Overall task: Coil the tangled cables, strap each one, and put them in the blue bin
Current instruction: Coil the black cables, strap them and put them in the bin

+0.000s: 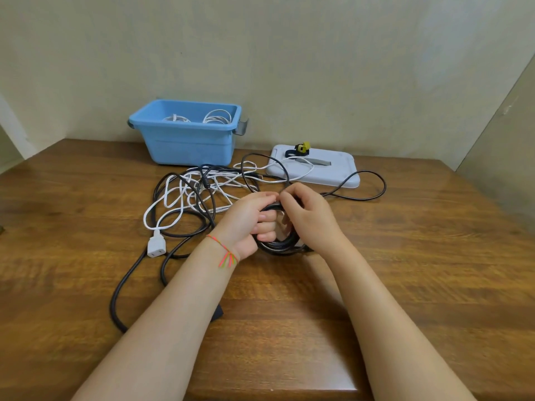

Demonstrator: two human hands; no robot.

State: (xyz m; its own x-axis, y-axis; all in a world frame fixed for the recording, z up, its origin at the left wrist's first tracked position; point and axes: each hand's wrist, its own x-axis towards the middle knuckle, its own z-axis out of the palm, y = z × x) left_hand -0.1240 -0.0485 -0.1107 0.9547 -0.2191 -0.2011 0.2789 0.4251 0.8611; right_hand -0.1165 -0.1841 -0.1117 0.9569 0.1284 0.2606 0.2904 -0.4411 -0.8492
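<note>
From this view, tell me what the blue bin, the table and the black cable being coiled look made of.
Blue bin: likely plastic, smooth with a soft sheen and a moulded rim. Table: wood or wood veneer, brown grain streaks, semi-gloss. Black cable: probably rubber or PVC jacket, smooth, bending into loops.

glossy wood table (405, 270), smooth plastic blue bin (185, 146).

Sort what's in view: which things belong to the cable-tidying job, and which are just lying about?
Job: black coil gripped by both hands (left, right); tangled cables; blue bin holding white coils; straps.

Lying about: grey lid; wooden table.
</note>
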